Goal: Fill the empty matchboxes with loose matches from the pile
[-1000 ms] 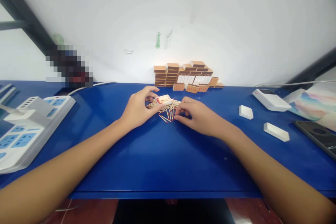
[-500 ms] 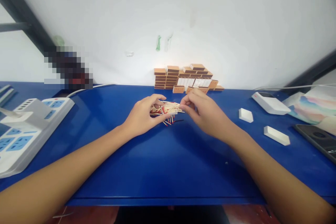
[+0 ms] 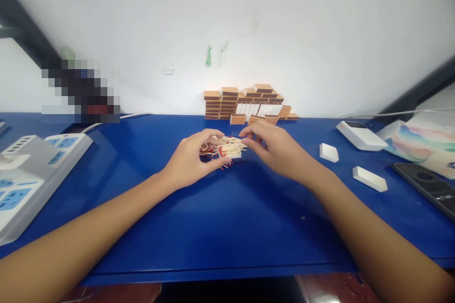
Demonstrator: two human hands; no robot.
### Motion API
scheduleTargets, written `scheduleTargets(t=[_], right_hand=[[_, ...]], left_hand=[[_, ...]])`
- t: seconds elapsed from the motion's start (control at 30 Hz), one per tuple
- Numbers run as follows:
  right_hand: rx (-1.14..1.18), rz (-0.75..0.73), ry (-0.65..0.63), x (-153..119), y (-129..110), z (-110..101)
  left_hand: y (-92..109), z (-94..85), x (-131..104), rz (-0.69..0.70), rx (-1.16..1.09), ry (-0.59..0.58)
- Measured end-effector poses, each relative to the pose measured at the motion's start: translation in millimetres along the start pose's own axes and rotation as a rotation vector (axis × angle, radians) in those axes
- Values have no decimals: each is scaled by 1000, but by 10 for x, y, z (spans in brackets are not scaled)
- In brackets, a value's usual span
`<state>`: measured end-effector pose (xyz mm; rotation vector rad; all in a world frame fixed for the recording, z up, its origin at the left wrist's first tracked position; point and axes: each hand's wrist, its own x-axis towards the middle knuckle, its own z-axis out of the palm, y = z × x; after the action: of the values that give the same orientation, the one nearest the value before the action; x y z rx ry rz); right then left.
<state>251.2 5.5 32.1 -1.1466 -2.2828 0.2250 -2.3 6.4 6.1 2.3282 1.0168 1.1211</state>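
Note:
A small white matchbox tray filled with red-tipped matches is near the middle of the blue table. My left hand curves round its left side, thumb along the near edge and fingers behind; the exact finger contact is partly hidden. Loose matches lie in a pile behind and beside the tray, some under my left hand. My right hand hovers at the tray's right end, thumb and index finger apart, with nothing visible between them.
Stacked matchboxes stand against the white wall. To the right are two white blocks, a white device with a dark screen, a black phone and a colourful packet. A power strip sits at the left.
My right thumb and index finger have parted from their pinch at the matches. The tray's open top with the matches now shows more clearly. The view has shifted slightly.

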Motion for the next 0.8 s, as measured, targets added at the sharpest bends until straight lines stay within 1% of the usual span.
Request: scheduleTargets(t=[0.1,0.2,0.37,0.5,0.6,0.8], right_hand=[[5,9,-32,-9,-53,4],[25,1,-52,-21,-95,35],[39,24,-84,-30,-84,63],[33,-2,-137,-45,-88,82],[33,-20,-139,-52,-94,87],[25,5,-159,-48,-92,76]], left_hand=[[0,8,-13,21,-21,-28],[-4,13,-23,18,6,-17],[-14,17,-22,33,2,-14],[-32,20,-13,30,-22,-34],[-45,26,-3,14,-69,-40],[-34,39,-7,2,-120,-51]])
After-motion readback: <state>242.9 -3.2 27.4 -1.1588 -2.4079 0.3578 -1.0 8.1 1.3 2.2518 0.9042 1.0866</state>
